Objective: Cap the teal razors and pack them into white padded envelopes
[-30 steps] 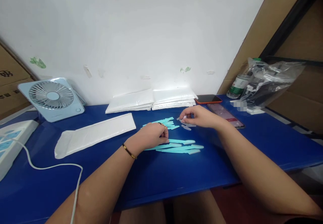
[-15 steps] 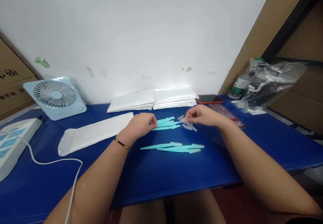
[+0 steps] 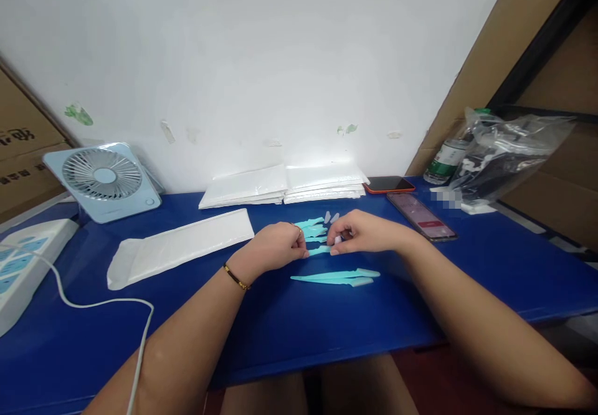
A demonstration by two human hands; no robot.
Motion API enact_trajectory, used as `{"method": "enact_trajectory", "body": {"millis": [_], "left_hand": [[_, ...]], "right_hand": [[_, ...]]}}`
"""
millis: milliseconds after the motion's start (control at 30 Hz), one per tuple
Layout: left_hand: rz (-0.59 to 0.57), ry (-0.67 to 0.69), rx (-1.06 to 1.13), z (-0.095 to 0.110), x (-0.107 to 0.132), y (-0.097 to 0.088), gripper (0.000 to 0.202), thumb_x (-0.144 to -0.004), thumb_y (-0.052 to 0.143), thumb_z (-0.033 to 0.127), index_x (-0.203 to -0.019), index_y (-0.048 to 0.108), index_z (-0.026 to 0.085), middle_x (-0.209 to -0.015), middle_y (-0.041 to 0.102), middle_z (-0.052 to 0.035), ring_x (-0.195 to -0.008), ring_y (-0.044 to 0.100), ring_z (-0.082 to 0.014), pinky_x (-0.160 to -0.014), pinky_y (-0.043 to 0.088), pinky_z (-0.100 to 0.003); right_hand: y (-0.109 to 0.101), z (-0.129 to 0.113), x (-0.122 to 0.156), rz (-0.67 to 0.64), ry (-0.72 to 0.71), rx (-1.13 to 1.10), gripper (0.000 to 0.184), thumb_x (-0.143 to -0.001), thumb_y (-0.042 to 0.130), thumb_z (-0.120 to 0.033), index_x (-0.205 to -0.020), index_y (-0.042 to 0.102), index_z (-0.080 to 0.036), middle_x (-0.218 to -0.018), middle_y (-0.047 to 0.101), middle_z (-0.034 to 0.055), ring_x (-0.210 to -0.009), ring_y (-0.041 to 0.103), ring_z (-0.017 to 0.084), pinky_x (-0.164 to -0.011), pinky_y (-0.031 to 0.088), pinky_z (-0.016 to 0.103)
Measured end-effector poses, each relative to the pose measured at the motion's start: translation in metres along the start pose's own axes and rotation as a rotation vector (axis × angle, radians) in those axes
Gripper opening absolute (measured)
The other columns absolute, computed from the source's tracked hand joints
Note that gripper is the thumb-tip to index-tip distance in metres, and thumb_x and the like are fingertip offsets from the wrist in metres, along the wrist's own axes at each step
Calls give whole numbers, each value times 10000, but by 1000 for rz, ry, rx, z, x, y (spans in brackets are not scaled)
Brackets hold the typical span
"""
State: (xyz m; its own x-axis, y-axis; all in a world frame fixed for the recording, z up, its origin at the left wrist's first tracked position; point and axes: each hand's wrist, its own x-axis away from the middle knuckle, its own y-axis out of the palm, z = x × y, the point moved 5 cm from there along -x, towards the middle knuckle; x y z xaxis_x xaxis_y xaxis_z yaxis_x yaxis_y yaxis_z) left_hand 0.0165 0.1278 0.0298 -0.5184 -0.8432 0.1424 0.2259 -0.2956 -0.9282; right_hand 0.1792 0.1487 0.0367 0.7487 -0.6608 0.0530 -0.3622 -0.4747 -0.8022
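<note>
My left hand [image 3: 290, 243] pinches the handle of a turquoise eyebrow razor [image 3: 319, 250] just above the table. At the blade end of that razor, my right hand [image 3: 348, 234] has its thumb and fingers closed; they hide the tip. Something small and whitish shows among the right fingers. Behind the hands lie several more turquoise razors [image 3: 311, 223], partly covered by the left hand. Small clear blade caps [image 3: 334, 217] lie just beyond the right hand. Two razors [image 3: 334, 276] with pale heads rest nearer the front edge, their heads pointing right.
White padded mailers [image 3: 243, 184] are stacked against the wall, and one mailer [image 3: 187, 250] lies to the left. A blue fan [image 3: 105, 178], a power strip [image 3: 32, 265] and its cable stand left. Two phones [image 3: 420, 215], a bottle [image 3: 446, 161] and a plastic bag [image 3: 509, 159] are right.
My left hand has picked up one of the three front razors and brought it to the middle. My right hand has moved left from the caps to meet its blade end.
</note>
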Motion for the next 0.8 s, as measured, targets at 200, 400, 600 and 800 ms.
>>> {"method": "enact_trajectory", "body": {"millis": [200, 400, 600, 800], "left_hand": [[158, -39, -118, -4, -6, -9, 185, -803, 533, 327, -732, 642, 195, -854, 651, -27, -741, 582, -164, -619, 378, -254], [239, -5, -28, -5, -1, -8, 382, -727, 590, 526, -942, 615, 211, -944, 634, -31, -807, 578, -191, -639, 392, -264], [-24, 121, 62, 21, 2, 14, 256, -734, 596, 461, -768, 664, 216, -711, 638, 4, -642, 548, -143, -511, 327, -243], [23, 33, 22, 17, 0, 15, 255, -780, 531, 406, -682, 651, 203, -674, 643, 0, -608, 534, -135, -487, 295, -244]], "right_hand": [[-8, 19, -1, 81, 66, 5, 249, -744, 614, -393, -798, 707, -169, -706, 670, 19, -601, 552, 125, -546, 382, 225], [-28, 42, 8, 252, 198, 12, 252, -729, 619, -384, -841, 709, -177, -741, 696, 31, -651, 592, 151, -565, 413, 239], [-27, 34, 12, 163, 178, 28, 190, -727, 601, -334, -770, 707, -182, -709, 690, 15, -627, 582, 139, -562, 405, 235], [-22, 22, 15, -17, 156, 19, 287, -696, 641, -425, -809, 724, -175, -663, 657, 12, -572, 530, 124, -527, 369, 231]]}}
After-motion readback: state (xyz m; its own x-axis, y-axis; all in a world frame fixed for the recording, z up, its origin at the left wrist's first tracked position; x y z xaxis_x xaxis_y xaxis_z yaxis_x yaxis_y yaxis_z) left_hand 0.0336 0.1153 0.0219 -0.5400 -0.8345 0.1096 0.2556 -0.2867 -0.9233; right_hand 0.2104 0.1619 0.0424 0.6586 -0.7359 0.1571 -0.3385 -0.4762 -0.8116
